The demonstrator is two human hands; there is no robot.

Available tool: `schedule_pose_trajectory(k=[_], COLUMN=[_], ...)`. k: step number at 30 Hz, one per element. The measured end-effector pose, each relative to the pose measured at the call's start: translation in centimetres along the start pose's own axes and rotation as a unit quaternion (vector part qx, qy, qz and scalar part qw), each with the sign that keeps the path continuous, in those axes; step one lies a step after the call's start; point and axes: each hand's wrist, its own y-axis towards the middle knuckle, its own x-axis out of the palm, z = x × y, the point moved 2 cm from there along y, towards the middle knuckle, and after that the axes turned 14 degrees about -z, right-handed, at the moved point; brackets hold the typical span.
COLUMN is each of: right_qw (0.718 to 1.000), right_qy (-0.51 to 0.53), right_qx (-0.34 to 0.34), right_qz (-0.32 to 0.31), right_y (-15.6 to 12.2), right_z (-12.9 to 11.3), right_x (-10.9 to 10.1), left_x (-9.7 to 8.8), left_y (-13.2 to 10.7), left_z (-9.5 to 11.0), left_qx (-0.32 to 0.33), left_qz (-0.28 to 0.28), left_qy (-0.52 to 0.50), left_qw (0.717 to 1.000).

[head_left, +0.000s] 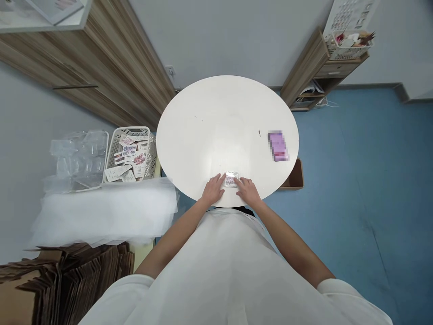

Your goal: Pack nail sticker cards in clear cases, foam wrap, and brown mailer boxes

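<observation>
A small clear plastic case (231,178) with pink items inside lies near the front edge of a round white table (223,122). My left hand (213,190) rests at its left side and my right hand (248,190) at its right side. The fingertips of both hands press on the case's ends, fingers bent and close together. A purple packet (278,145) lies on the table's right part, apart from both hands.
A white basket (130,153) of printed cards stands left of the table, beside clear plastic trays (77,155) and white foam sheets (104,212). Folded cardboard (61,280) is stacked at lower left. A brown box (295,177) sits under the table's right edge. Wooden shelves (314,72) stand behind.
</observation>
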Motion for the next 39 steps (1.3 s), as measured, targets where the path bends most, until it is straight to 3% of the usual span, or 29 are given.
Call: schedule_pose_trajectory(k=[4,11,17,22,30,35,39], right_qw=[0.994,0.976,0.976,0.985,0.990,0.986,0.982], right_qy=[-0.106,-0.208,-0.189,-0.118,-0.054,-0.078,-0.107], right_qx=[-0.037,-0.059,-0.102,-0.119,-0.123,-0.117,-0.131], right_qz=[0.006,-0.016,-0.017,0.027,0.044,0.088,0.089], right_y=[0.6,1.0,1.1,0.9,-0.2,-0.1,0.9], right_z=[-0.1,-0.1,1.0,0.8,0.7,-0.3,-0.9], right_x=[0.1,0.8,1.2,1.6,1.5,0.4,0.4], left_x=[0.6,0.8,0.9,0.7,0.0,0.0,-0.2], left_y=[0.0,0.0,0.0,0.2,1.1,1.4,1.4], left_z=[-0.1,-0.2,-0.2,0.0,0.4,0.2,0.2], left_qx=[0.015,0.020,0.021,0.013,0.098,0.115,0.122], left_qz=[-0.014,-0.003,0.017,0.054,0.059,0.077,0.084], left_qy=[0.081,0.096,0.084,0.091,0.158,0.172,0.180], left_qw=[0.996,0.995,0.996,0.994,0.981,0.975,0.972])
